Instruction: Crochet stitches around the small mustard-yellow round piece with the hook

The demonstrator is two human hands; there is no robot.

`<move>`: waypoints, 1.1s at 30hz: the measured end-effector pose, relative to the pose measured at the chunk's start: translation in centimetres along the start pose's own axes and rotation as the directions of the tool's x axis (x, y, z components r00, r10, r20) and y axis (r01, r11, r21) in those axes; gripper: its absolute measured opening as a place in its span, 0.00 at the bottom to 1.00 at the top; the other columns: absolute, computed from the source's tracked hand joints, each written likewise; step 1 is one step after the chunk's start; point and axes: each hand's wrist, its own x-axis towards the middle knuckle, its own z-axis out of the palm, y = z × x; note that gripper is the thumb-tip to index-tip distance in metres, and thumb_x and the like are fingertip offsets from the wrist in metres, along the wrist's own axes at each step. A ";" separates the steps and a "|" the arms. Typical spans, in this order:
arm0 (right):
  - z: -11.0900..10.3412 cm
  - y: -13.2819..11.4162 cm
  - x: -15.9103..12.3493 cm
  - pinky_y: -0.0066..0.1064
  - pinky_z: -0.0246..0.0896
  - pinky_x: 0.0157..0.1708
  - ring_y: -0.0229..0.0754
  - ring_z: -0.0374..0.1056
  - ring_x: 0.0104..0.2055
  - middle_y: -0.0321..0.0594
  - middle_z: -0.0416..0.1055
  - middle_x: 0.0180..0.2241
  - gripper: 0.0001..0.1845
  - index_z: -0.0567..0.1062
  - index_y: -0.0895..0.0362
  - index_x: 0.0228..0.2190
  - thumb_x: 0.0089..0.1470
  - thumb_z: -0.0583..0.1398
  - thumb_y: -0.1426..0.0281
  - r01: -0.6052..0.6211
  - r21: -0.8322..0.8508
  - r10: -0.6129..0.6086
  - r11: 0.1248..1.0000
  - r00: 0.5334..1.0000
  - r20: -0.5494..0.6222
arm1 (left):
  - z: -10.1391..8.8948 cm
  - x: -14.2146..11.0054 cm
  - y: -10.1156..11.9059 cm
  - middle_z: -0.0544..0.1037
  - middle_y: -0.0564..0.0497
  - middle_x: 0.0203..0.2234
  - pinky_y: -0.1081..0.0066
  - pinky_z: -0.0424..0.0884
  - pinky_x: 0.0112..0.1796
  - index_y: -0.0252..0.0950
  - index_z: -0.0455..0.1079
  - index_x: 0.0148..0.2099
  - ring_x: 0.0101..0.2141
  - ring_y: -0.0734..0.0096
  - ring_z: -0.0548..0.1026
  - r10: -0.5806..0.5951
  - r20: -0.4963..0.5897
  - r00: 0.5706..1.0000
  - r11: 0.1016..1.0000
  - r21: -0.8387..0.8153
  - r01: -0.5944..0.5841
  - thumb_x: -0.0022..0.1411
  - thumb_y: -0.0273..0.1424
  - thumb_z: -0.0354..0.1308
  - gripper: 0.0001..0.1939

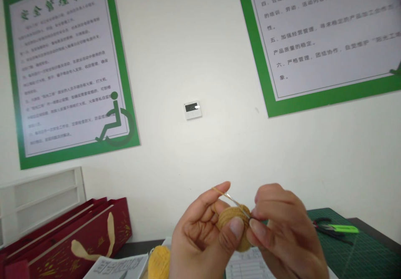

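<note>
My left hand [203,233] pinches a small round piece of tan crochet work [233,216] between thumb and fingers. From the piece a tan yarn strand [218,191] runs up over my raised left index finger. A thin silver crochet hook [233,199] is gripped by my right hand [282,224], thumb and fingers closed around its handle. The hook's shaft slants up left across the top edge of the piece, its tip close to the strand by my left index finger. The handle is mostly hidden in my right fingers.
A yellow yarn ball [159,263] and printed papers [119,267] lie on the table. Dark red gift bags [78,241] stand at left. On a green cutting mat [363,249] at right are pliers [326,227] and a bright green tool [344,229]. Posters hang behind.
</note>
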 end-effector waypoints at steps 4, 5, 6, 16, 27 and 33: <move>0.1 -1.0 0.3 0.39 0.68 0.35 0.39 0.68 0.33 0.39 0.74 0.31 0.09 0.76 0.59 0.37 0.55 0.63 0.81 0.034 -0.166 -0.034 0.986 0.999 0.001 | 0.3 0.0 -0.4 0.79 0.52 0.22 0.78 0.72 0.29 0.40 0.84 0.45 0.25 0.75 0.75 0.073 -0.064 0.995 0.997 0.043 -0.070 0.45 0.26 0.77 0.22; 0.1 -1.3 0.5 0.38 0.67 0.34 0.39 0.68 0.32 0.39 0.73 0.30 0.07 0.75 0.59 0.38 0.58 0.61 0.79 -0.024 -0.114 0.024 0.993 1.000 0.002 | 0.3 -0.1 -0.5 0.79 0.52 0.22 0.78 0.72 0.29 0.40 0.83 0.45 0.26 0.75 0.75 0.103 -0.071 0.992 0.993 0.062 -0.099 0.45 0.25 0.77 0.22; 0.2 -1.5 0.8 0.36 0.66 0.32 0.39 0.67 0.31 0.38 0.72 0.29 0.05 0.75 0.59 0.39 0.60 0.59 0.77 -0.092 -0.046 0.091 0.995 0.996 -0.005 | 0.3 -0.1 -0.5 0.78 0.52 0.22 0.78 0.72 0.29 0.41 0.83 0.46 0.26 0.75 0.75 0.128 -0.072 0.989 0.989 0.080 -0.122 0.46 0.25 0.77 0.22; 0.3 -1.7 1.9 0.28 0.57 0.29 0.35 0.57 0.26 0.32 0.62 0.22 0.19 0.67 0.55 0.25 0.64 0.58 0.57 -0.821 0.547 0.893 0.160 0.357 0.275 | -0.6 0.1 0.0 0.80 0.49 0.26 0.76 0.72 0.31 0.38 0.85 0.41 0.28 0.73 0.76 0.040 -0.079 0.996 0.991 0.132 -0.030 0.45 0.31 0.77 0.18; 0.0 -0.1 0.5 0.34 0.67 0.31 0.39 0.69 0.32 0.37 0.73 0.30 0.11 0.75 0.54 0.38 0.56 0.62 0.80 -0.300 0.206 0.286 0.931 0.953 0.096 | 0.1 -0.1 -0.4 0.81 0.50 0.25 0.78 0.72 0.31 0.41 0.84 0.45 0.28 0.74 0.75 0.104 -0.067 0.992 0.990 0.107 -0.097 0.48 0.28 0.76 0.19; -0.4 0.0 0.3 0.43 0.71 0.35 0.40 0.70 0.31 0.38 0.76 0.31 0.11 0.77 0.58 0.38 0.55 0.62 0.82 0.069 -0.035 -0.071 0.997 0.996 -0.046 | -0.2 -0.1 -0.3 0.77 0.50 0.27 0.76 0.71 0.33 0.39 0.82 0.50 0.29 0.74 0.75 -0.139 0.089 0.986 0.985 -0.088 0.147 0.48 0.27 0.76 0.25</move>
